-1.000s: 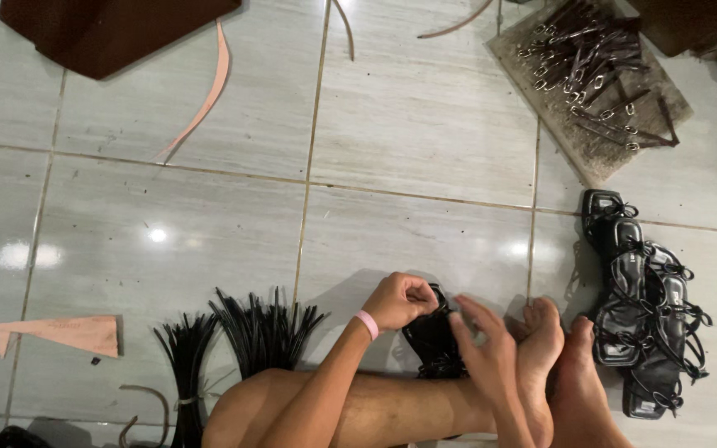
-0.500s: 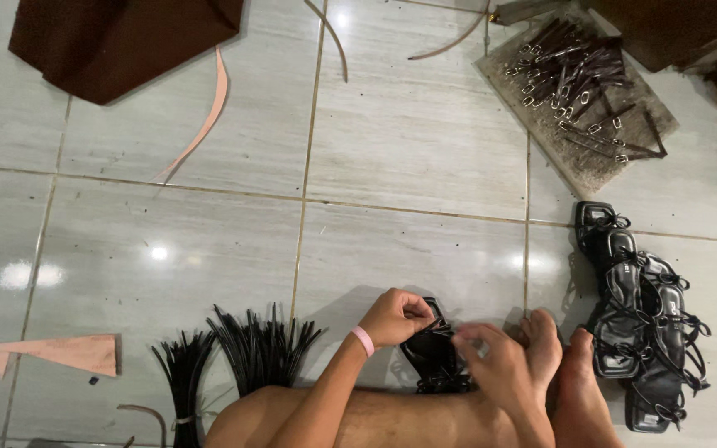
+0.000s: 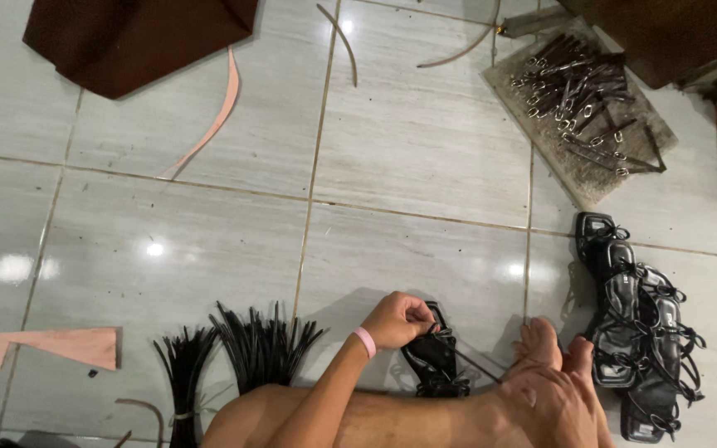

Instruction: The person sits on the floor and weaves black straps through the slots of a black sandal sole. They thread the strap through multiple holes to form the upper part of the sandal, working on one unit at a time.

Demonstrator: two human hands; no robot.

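Head view: left hand (image 3: 396, 319) pinches a thin strap on the black sandal (image 3: 435, 358) on the floor by the leg; right hand unseen. Strap-threading step; pulling it snug seems next. Farther off, finished sandals (image 3: 641, 323).

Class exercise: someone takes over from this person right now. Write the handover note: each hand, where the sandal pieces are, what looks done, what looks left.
Left hand: closed, pinching a thin strap at the top of the black sandal lying on the tiled floor.
Right hand: I cannot make it out; only feet show there.
Done: a row of strapped black sandals lies at the right.
Left, apparently: the sandal in hand is not yet with that row. Bundles of black straps lie left of the leg, buckled straps on a board at the top right.
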